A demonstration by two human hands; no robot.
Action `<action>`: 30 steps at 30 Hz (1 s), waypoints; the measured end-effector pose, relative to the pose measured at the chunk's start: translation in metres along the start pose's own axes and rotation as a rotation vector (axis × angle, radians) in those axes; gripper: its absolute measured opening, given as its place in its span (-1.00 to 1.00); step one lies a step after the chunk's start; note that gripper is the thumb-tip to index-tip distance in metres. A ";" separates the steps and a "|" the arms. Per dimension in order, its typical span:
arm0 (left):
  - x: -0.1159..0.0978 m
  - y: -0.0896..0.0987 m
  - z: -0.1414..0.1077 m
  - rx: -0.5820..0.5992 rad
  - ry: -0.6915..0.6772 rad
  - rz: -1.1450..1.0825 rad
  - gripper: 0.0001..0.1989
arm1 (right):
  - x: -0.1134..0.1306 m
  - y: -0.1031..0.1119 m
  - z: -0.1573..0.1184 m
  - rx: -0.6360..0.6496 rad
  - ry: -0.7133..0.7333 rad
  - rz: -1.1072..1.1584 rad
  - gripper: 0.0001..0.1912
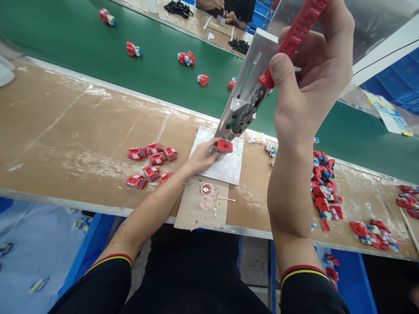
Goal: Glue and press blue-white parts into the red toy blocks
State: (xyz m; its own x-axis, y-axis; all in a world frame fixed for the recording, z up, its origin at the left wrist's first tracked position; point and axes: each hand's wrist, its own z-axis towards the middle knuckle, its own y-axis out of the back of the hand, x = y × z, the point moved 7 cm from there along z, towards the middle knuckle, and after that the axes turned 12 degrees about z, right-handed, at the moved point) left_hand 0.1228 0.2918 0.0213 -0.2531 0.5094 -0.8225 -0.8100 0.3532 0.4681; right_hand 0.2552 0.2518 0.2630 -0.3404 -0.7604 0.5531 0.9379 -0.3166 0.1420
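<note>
My left hand (203, 158) pinches a small red plastic part (224, 146) above the metal base plate (229, 168) of a hand press. My right hand (304, 74) is wrapped round the red lever handle (291, 41) of that press, up high at the right. The press's metal column (244, 76) leans up behind the part, and its plunger tip (230, 137) is right over the red part; whether they touch I cannot tell. To the left of my left hand, several red and grey parts (153, 159) lie in a loose group on the bench.
Cardboard (186, 209) with a small cup of red liquid (207, 189), a second clear cup and cotton swabs lies before the plate. Red, blue and white assemblies pile (322, 183) at the right. A green conveyor (157, 65) carries several more. A co-worker's hands (231, 18) show across it.
</note>
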 end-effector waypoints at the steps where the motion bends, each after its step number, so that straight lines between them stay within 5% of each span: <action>1: 0.000 0.000 0.000 0.002 0.001 0.001 -0.60 | 0.002 0.001 -0.001 -0.002 0.014 -0.014 -0.63; 4: 0.001 -0.001 0.001 0.010 0.005 0.010 -0.59 | 0.022 0.006 -0.016 0.009 0.113 -0.015 -0.54; 10: 0.000 -0.002 0.001 0.007 0.014 -0.004 -0.58 | 0.048 -0.001 -0.089 0.366 0.176 -0.249 -0.57; 16: -0.002 -0.003 0.001 0.002 0.015 -0.004 -0.58 | 0.019 0.017 -0.140 0.041 -0.211 0.013 -0.79; 22: -0.007 -0.003 -0.001 -0.009 -0.024 -0.004 -0.60 | 0.005 -0.028 -0.161 0.179 -0.816 0.461 -0.51; 26: -0.005 -0.003 -0.003 -0.014 -0.025 0.016 -0.60 | -0.011 -0.033 -0.179 0.099 -0.903 0.485 -0.49; 30: -0.005 -0.003 -0.003 0.005 -0.046 0.031 -0.62 | -0.049 -0.026 -0.198 -0.059 -0.790 0.329 -0.51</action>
State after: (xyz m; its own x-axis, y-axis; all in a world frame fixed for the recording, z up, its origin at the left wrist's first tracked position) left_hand 0.1248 0.2858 0.0226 -0.2533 0.5556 -0.7919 -0.7992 0.3410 0.4949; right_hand 0.2341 0.1856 0.0696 0.1154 -0.2077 0.9714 0.9683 -0.1946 -0.1567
